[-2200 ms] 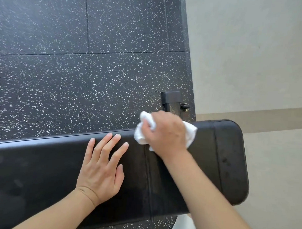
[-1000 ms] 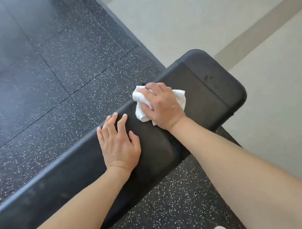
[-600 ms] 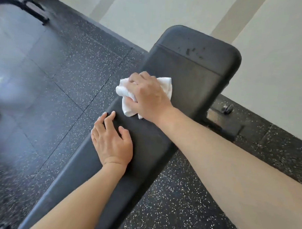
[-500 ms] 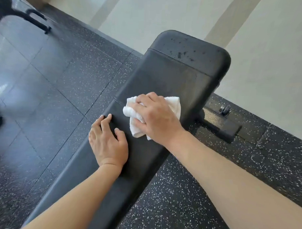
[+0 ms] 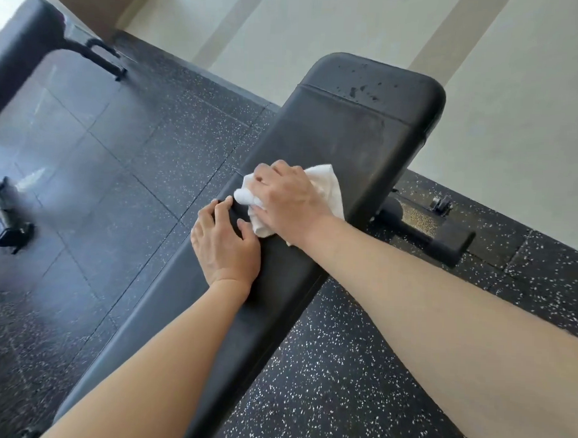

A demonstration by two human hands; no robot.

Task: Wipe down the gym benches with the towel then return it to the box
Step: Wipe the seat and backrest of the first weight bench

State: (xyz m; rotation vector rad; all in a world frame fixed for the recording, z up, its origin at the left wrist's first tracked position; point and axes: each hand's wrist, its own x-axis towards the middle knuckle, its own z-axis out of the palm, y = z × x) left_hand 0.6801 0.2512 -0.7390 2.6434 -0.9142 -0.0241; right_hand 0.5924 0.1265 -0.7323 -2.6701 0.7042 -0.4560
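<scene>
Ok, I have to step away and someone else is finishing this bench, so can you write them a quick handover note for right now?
Right hand grips the bunched white towel, pressing it on the black bench pad around mid-length.
Left hand rests on the pad just nearer, fingers curled at the far edge, holding nothing.
Done: cannot tell how much is wiped; wiping is under way.
Left: the end section shows dark spots. Another bench stands at far left. The box is not in view; the towel goes back there last.
</scene>
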